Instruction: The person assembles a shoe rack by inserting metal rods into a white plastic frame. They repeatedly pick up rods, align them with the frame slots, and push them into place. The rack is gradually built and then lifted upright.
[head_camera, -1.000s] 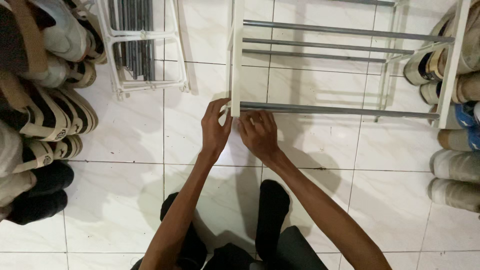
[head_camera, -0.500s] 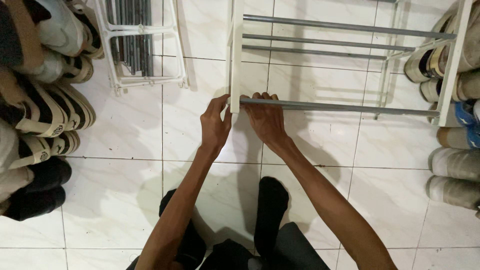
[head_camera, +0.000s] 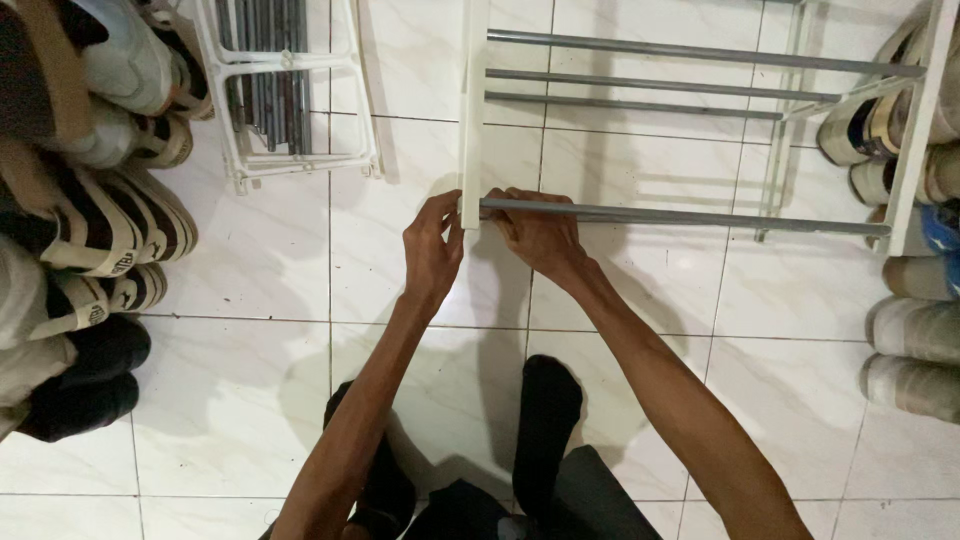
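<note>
Right hand (head_camera: 540, 235) now wraps the grey rod (head_camera: 680, 215); left hand (head_camera: 432, 250) seemingly pinches the white upright (head_camera: 471, 120). Crooked push could pop it out.

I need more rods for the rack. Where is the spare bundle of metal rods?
In the head view, the spare rods lie at upper left inside a white frame on the floor, between the shoes and the rack's white upright.

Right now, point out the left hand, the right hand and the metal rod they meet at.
left hand (head_camera: 432, 250), head view, back of the hand.
right hand (head_camera: 540, 238), head view, back of the hand.
metal rod (head_camera: 700, 217), head view, mid-length of the bar.
</note>
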